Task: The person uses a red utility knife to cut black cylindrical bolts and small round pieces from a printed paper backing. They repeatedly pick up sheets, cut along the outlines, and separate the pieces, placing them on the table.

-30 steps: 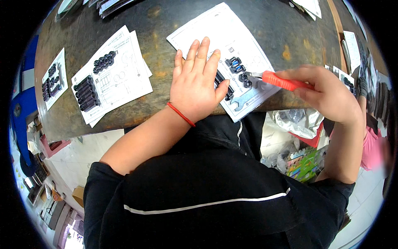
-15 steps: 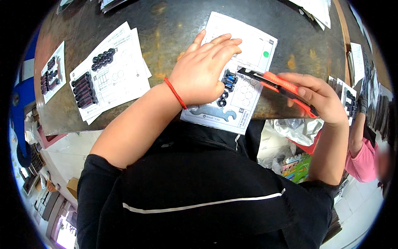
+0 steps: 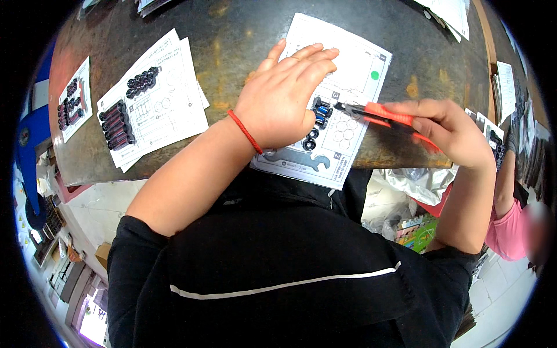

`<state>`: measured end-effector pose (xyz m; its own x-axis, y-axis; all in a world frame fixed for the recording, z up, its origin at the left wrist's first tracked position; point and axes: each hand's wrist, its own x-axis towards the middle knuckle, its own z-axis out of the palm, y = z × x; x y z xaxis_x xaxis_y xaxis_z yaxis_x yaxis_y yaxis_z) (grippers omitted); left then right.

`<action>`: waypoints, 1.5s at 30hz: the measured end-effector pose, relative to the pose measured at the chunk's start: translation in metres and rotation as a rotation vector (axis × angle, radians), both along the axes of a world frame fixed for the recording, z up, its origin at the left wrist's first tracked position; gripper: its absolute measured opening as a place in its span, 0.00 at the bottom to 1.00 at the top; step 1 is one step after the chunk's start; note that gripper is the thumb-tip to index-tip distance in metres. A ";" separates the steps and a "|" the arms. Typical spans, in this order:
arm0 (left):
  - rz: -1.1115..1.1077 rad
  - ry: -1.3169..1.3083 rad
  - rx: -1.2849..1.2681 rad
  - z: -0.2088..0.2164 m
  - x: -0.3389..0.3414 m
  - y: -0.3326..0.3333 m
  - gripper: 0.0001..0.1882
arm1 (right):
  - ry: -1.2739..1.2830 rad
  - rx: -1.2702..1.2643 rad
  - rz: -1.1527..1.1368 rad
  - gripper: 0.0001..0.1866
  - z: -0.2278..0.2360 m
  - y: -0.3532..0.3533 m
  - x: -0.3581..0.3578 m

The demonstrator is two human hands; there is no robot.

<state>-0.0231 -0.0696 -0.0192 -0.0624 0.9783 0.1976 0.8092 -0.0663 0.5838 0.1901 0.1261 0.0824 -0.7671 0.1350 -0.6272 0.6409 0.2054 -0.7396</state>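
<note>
My left hand (image 3: 285, 95) lies with its fingers stretched out on a white printed card (image 3: 360, 64) and covers part of it. Beside its thumb show several dark bolts (image 3: 321, 113), with black nuts (image 3: 311, 139) below them. A flat grey wrench (image 3: 299, 158) lies near the card's lower edge, its left end partly behind my wrist. My right hand (image 3: 444, 127) grips a red and black utility knife (image 3: 394, 115). The knife's dark blade points left, its tip close to the bolts; whether it touches the card I cannot tell.
To the left lie overlapping cards (image 3: 156, 124) with black bolts and nuts, and a smaller card (image 3: 74, 98) with hardware. Stacked papers (image 3: 449, 20) sit at the far right. A co-worker in a pink sleeve (image 3: 507, 229) is at the right, near another card (image 3: 490, 130) with dark parts.
My right hand has turned slightly, and the knife has shifted a little, its tip now lower and nearer the bolts. My left hand stays nearly in place on the card.
</note>
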 end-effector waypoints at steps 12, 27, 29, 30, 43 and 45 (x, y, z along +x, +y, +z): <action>0.108 0.034 -0.120 0.011 0.009 -0.043 0.39 | 0.347 1.406 -0.109 0.26 -0.042 -0.077 0.002; 0.164 0.047 -0.011 -0.004 0.014 -0.065 0.42 | 0.370 0.626 0.190 0.21 -0.051 -0.094 -0.072; 0.175 0.041 -0.019 -0.005 0.014 -0.065 0.41 | 0.363 0.757 0.153 0.20 -0.057 -0.103 -0.073; 0.178 0.039 -0.023 -0.006 0.015 -0.065 0.41 | 0.392 0.748 0.115 0.20 -0.061 -0.103 -0.073; 0.197 0.021 -0.053 -0.004 0.017 -0.062 0.41 | 0.401 1.054 -0.232 0.16 -0.086 -0.117 -0.067; 0.196 0.014 -0.060 -0.005 0.016 -0.062 0.42 | 0.368 0.799 -0.437 0.16 -0.087 -0.116 -0.061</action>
<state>-0.0069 -0.1319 -0.0238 -0.2500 0.9579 0.1416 0.8115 0.1275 0.5703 0.1295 0.0097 -0.0051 -0.6776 0.7343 0.0407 0.5371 0.5319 -0.6547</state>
